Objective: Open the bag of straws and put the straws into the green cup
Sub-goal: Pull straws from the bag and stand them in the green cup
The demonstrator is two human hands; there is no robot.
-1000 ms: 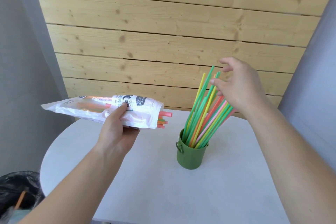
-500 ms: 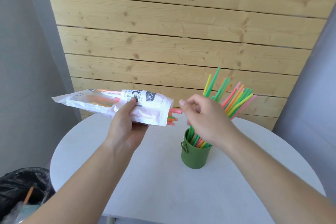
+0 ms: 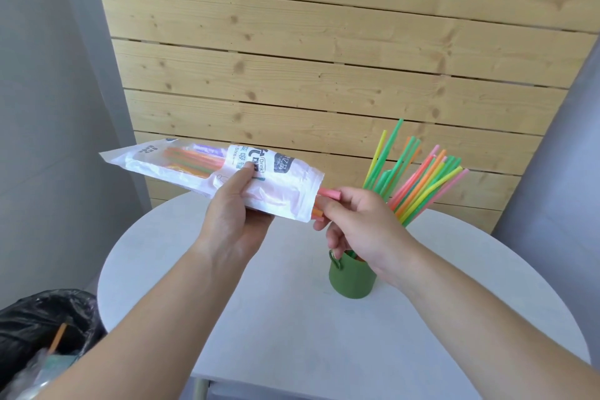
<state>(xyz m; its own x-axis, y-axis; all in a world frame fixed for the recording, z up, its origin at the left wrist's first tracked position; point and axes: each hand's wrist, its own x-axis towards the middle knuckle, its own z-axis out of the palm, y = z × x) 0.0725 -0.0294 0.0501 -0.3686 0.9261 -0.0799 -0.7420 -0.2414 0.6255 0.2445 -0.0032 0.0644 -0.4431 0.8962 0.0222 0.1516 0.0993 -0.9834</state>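
Two bare forearms reach out from the bottom edge, above a black plastic bin liner (image 3: 39, 325) at the lower left, where a thin orange stick (image 3: 57, 338) stands among contents too blurred to make out. Beyond is a round white table (image 3: 292, 318), its near edge cut off. On it stands a small green cup (image 3: 349, 279) with a ring handle, its rim and right side hidden behind the right hand (image 3: 360, 230). That hand's fingers are curled, pinching the pink and orange straw ends (image 3: 329, 193) that poke from the open mouth of a white printed plastic bag (image 3: 282, 195). The left hand (image 3: 232, 217) grips the bag from below at mid-length, thumb pressed on top, holding it above the table, left of the cup. "Drink" and "Straw" are legible beside the thumb; the other characters I cannot read. A fan of green, yellow, orange and pink plastic straws (image 3: 418, 185) leans rightward from the cup. Behind stands a pale wooden plank wall (image 3: 324, 58).
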